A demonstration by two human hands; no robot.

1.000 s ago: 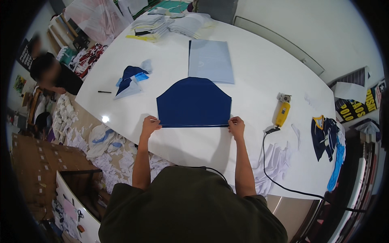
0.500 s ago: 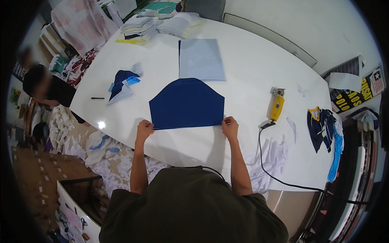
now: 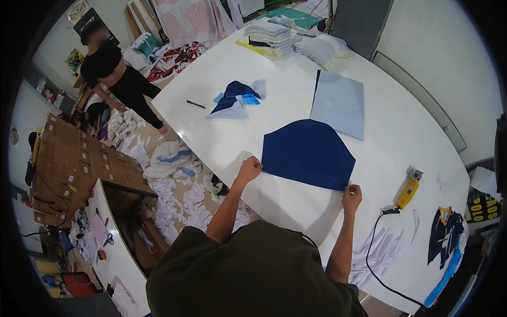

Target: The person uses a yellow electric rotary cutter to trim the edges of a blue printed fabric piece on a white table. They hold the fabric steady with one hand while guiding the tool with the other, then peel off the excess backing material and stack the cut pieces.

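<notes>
A navy blue fabric panel (image 3: 309, 156), curved along its far edge and straight along its near edge, lies flat on the white table (image 3: 222, 137). My left hand (image 3: 250, 169) pinches its near left corner. At the near right corner, my right hand (image 3: 351, 198) holds the same panel between thumb and fingers. Just beyond the panel rests a light grey-blue folded fabric piece (image 3: 338, 103) with a dark edge showing at its left.
Right of my hands lie a yellow electric cloth cutter (image 3: 407, 193) with a black cord, white scraps (image 3: 377, 253) and a navy garment (image 3: 444, 238). Fabric offcuts (image 3: 235, 100) and a pen (image 3: 196, 104) are far left; fabric stacks (image 3: 272, 37) stand behind. A person (image 3: 113, 68) stands left.
My view has turned left, so the table appears shifted and rotated and more of the room's left side shows. Both hands stay at the navy panel's near corners.
</notes>
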